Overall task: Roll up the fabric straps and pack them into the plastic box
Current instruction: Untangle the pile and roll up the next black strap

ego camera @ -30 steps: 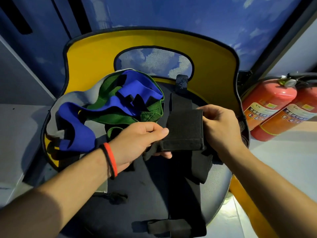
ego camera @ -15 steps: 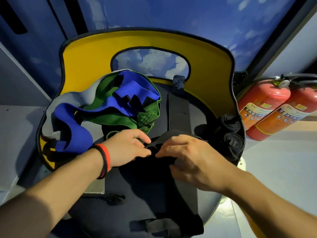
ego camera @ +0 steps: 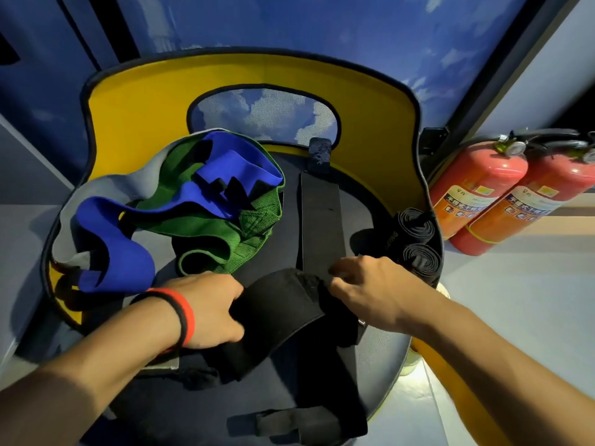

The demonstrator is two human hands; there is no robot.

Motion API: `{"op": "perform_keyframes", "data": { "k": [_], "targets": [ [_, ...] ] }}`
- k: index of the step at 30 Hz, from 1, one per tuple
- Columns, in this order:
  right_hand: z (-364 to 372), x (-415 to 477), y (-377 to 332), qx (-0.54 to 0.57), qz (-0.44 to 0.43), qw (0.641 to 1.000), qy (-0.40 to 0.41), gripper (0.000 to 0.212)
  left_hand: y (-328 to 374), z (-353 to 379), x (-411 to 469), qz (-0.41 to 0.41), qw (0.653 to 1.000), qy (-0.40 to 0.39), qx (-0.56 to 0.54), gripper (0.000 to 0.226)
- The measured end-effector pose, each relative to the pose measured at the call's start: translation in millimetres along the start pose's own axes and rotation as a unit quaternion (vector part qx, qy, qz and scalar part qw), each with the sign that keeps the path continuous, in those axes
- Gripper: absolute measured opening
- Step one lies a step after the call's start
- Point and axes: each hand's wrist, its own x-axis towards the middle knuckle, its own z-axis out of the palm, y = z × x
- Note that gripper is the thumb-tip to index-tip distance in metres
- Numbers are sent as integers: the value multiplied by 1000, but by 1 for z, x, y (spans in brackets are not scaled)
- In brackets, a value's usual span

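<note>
A wide black fabric strap (ego camera: 280,304) lies bowed over the dark seat (ego camera: 380,358) in front of me. My left hand (ego camera: 209,313), with a red and black wristband, grips its left edge. My right hand (ego camera: 370,288) pinches its right end, fingers closed on the cloth. A long flat black strap (ego camera: 322,220) runs away behind them. Two rolled black straps (ego camera: 417,239) rest at the seat's right rim. A tangle of blue (ego camera: 225,185), green (ego camera: 219,233) and grey (ego camera: 103,191) straps sits at the left. No plastic box is in view.
The seat has a tall yellow back (ego camera: 145,104) with a mesh window (ego camera: 264,114). Two red fire extinguishers (ego camera: 495,194) lie on the pale ledge to the right. A short black buckle strap (ego camera: 289,423) lies at the seat's near edge.
The black strap was held up flat between both hands, then brought down onto the seat. Now it lies bowed, with each hand on one end. The rolled straps on the right became visible.
</note>
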Motion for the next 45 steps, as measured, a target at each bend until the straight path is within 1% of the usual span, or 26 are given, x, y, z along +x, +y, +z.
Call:
{"op": "perform_keyframes", "data": {
  "k": [2,4,6,7,8,10,12,14,16,20,23,25,28,29,30,32,33,34,37,39,40,42,43,45],
  "targets": [
    [4,0,1,-6,-9,1000,-15,52,6,-4,-4,-6,997,69,-29,15],
    [9,-1,1,4,-19,1000,-16,49,12,-8,-5,-3,986,140,-91,17],
    [12,-2,-3,20,-37,999,-32,50,18,-11,-4,8,971,164,-174,15],
    [12,-2,-5,25,-47,998,-42,51,20,-11,-1,16,964,161,-210,15],
    [13,-2,-7,27,-56,997,-46,50,21,-10,3,22,962,147,-230,21],
    [13,-2,-8,15,-62,998,-24,44,21,-5,11,40,964,88,-248,30],
    [13,-1,-4,-31,-49,998,9,42,21,1,17,60,962,29,-263,36],
    [15,-1,0,-82,-31,996,14,46,18,5,19,78,964,-2,-256,35],
    [19,0,1,-113,-28,993,12,53,13,7,20,82,967,1,-240,32],
    [27,6,4,-172,-7,984,46,68,7,14,21,73,970,17,-230,23],
    [27,13,7,-169,13,984,47,70,14,17,20,74,967,43,-242,9],
    [25,15,5,-161,14,985,63,59,19,16,19,82,963,50,-252,16],
    [22,14,-3,-155,-8,982,111,30,24,14,20,90,953,58,-284,19],
    [21,13,-6,-147,-20,980,133,25,25,14,21,94,949,63,-295,24],
    [19,13,-7,-134,-35,978,154,23,26,14,23,103,945,73,-302,36],
    [15,14,-8,-96,-70,974,193,25,29,14,25,121,936,103,-314,56],
    [12,14,-9,-76,-88,971,210,26,31,13,24,126,931,117,-323,59],
    [10,15,-10,-57,-105,966,231,27,32,12,25,129,924,132,-336,57],
    [6,18,-14,-1,-153,945,290,27,34,10,27,129,905,182,-363,30],
    [4,17,-15,42,-186,929,316,32,34,6,30,129,883,202,-405,28],
    [3,17,-15,75,-195,924,319,39,34,5,32,128,865,203,-440,25],
    [0,17,-14,142,-186,917,322,49,33,1,31,123,844,212,-477,41],
    [-1,19,-13,154,-169,918,324,48,31,-1,31,124,839,221,-482,47],
    [0,29,-8,153,-120,928,317,39,28,-3,31,123,826,238,-495,52]
  ]
}}
